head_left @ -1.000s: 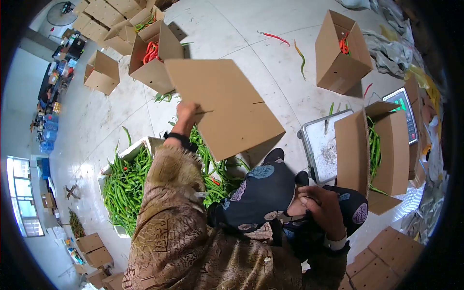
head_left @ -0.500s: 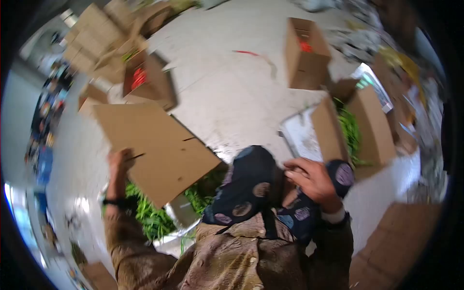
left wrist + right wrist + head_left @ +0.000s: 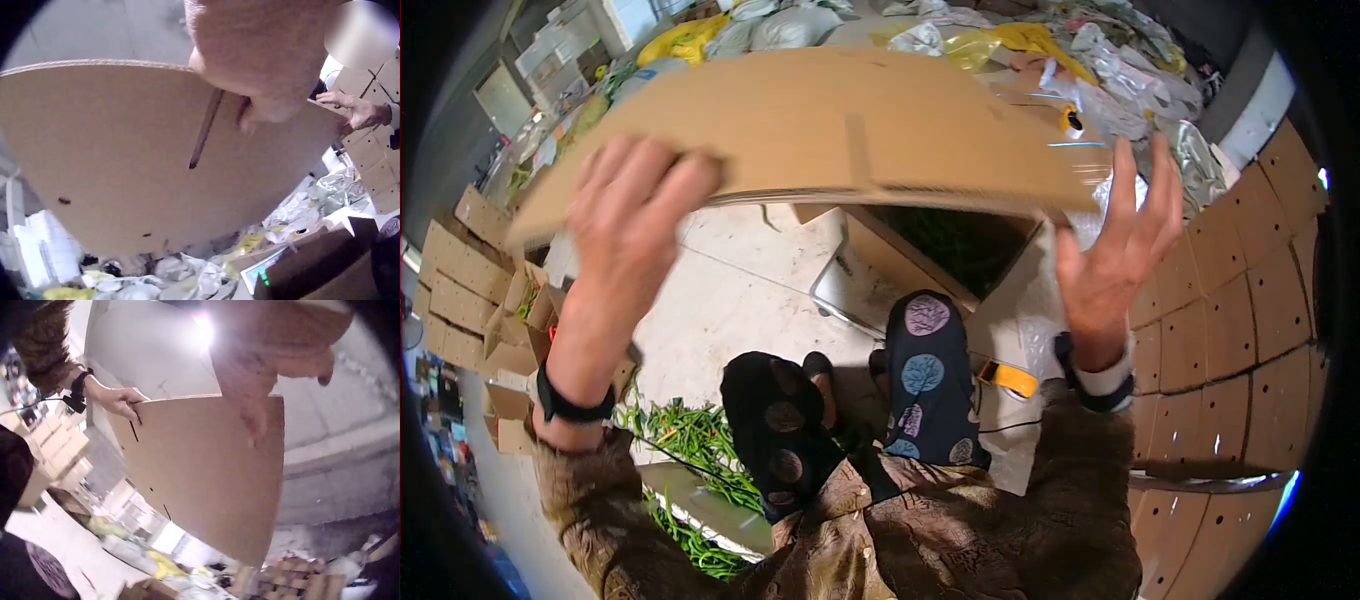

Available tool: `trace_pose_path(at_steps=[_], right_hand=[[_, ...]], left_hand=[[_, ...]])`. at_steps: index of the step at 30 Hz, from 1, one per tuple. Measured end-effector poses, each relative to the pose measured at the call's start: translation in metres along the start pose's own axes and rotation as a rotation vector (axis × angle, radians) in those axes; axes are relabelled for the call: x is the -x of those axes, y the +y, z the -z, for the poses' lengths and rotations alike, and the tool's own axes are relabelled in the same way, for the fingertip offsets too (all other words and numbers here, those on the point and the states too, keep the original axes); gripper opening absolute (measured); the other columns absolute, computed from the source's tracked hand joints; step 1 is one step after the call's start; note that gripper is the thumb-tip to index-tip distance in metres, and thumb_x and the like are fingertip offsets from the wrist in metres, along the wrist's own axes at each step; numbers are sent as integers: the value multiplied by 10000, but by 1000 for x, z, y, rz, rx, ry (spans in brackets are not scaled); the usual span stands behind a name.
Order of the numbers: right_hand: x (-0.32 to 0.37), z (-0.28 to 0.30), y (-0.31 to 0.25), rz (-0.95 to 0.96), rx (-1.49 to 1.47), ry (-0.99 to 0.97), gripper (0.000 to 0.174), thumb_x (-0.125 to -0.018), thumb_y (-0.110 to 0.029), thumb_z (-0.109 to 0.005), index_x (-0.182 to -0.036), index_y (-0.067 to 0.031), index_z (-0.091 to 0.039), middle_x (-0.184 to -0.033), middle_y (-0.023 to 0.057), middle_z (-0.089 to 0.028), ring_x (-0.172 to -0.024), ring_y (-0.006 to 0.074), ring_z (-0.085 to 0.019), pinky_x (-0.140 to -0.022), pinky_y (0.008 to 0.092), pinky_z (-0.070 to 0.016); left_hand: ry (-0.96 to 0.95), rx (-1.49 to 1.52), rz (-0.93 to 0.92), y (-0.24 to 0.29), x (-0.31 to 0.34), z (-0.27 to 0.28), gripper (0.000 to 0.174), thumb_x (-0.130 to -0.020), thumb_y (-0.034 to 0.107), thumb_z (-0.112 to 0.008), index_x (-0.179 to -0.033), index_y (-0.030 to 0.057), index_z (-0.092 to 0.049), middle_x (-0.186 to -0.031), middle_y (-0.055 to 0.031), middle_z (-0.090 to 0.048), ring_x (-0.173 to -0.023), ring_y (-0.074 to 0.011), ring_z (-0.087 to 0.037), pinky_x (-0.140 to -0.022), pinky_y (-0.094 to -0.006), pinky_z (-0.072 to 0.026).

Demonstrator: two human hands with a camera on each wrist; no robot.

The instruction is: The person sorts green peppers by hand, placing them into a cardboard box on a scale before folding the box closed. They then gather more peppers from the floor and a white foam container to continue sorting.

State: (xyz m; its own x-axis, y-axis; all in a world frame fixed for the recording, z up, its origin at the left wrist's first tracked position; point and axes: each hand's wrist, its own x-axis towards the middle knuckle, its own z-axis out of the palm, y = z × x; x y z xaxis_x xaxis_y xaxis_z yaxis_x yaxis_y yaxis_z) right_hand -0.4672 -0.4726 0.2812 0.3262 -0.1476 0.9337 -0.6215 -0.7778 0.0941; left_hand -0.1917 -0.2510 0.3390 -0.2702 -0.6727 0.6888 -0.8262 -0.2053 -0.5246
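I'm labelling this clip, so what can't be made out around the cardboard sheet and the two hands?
Head view: the cardboard sheet hides most of the open box; contents unclear.
Left wrist view: the left hand is blurred close-up; the scale display is too small to read.
Right wrist view: the right hand is blurred, its fingertips unclear.

A produce packing shed is showing here: green peppers (image 3: 690,440) are lying heaped on a bare concrete floor (image 3: 720,300) at near left, flattened cartons (image 3: 1240,300) are standing stacked along the right, and plastic sacks (image 3: 960,30) are piling up far off.
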Motion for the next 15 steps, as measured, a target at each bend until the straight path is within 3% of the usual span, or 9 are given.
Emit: trace_pose_path(at_steps=[1, 3, 4, 6, 7, 9, 12, 14, 15], right_hand=[[5, 7, 25, 3, 18, -2, 804, -618, -12, -749, -1375, -75, -487, -1373, 222, -468, -1288, 392, -422, -1069, 466, -346], [22, 24, 74, -99, 16, -741, 727, -610, 2, -699, -1317, -36, -534, -1236, 239, -590, -1158, 376, -569, -994, 433, -435], [31, 32, 84, -105, 37, -740, 727, -610, 2, -699, -1317, -36, -534, -1236, 239, -590, -1158, 376, -569, -994, 433, -435], [52, 44, 98, -190, -142, -459, 540, -688, -10, -674, -1222, 3, -596, -1090, 252, -650, -985, 403, -645, -866, 416, -509], [63, 49, 108, -189, -132, -460, 540, -688, -10, -674, -1222, 3, -596, -1090, 252, -650, -985, 403, -645, -866, 416, -509], [81, 57, 126, -461, -118, -425, 391, -773, -36, -658, -1160, 16, -632, -1046, 270, -653, -936, 450, -634, -794, 434, -518], [82, 53, 143, -647, -43, -547, 291, -853, -117, -640, -1109, 22, -657, -951, 274, -665, -888, 446, -645, -757, 442, -512], [93, 32, 166, -650, -8, -584, 288, -859, -153, -644, -1077, 33, -657, -919, 281, -661, -869, 451, -644, -749, 455, -506], [100, 15, 179, -640, 18, -625, 296, -864, -189, -648, -1045, 44, -657, -888, 288, -658, -850, 457, -643, -740, 468, -500]], left_hand=[[59, 23, -106, 10, -24, -15, 107, -698, 166, -625, -796, 157, -585, -756, -6, -519, -735, -175, -541, -635, -333, -409], [255, 93, -225, 29, -70, -47, 132, -698, 176, -617, -820, 176, -569, -780, 6, -531, -759, -162, -541, -661, -330, -405], [290, 133, -244, 38, -86, -59, 174, -700, 152, -632, -867, 165, -584, -807, -5, -538, -784, -178, -542, -679, -340, -407], [405, 142, -255, 57, -123, -72, 273, -715, 149, -640, -986, 154, -617, -892, -20, -572, -860, -204, -554, -717, -347, -415], [479, 113, -247, 70, -143, -71, 331, -727, 171, -634, -1058, 155, -634, -950, -24, -598, -912, -215, -565, -737, -345, -421], [641, 202, -148, 88, -176, -82, 471, -764, 45, -611, -1221, 148, -564, -1132, -107, -540, -1054, -270, -505, -825, -380, -403], [783, 390, -108, 95, -185, -101, 637, -740, -60, -591, -1340, 132, -499, -1246, -183, -492, -1094, -347, -481, -876, -440, -416], [353, 595, 47, 100, -139, -78, 425, -765, 52, -678, -1180, 104, -601, -1063, -97, -594, -1014, -295, -536, -859, -405, -435], [223, 603, 66, 95, -116, -79, 442, -760, 31, -686, -1189, 84, -596, -1068, -108, -595, -1011, -312, -533, -866, -414, -436]])
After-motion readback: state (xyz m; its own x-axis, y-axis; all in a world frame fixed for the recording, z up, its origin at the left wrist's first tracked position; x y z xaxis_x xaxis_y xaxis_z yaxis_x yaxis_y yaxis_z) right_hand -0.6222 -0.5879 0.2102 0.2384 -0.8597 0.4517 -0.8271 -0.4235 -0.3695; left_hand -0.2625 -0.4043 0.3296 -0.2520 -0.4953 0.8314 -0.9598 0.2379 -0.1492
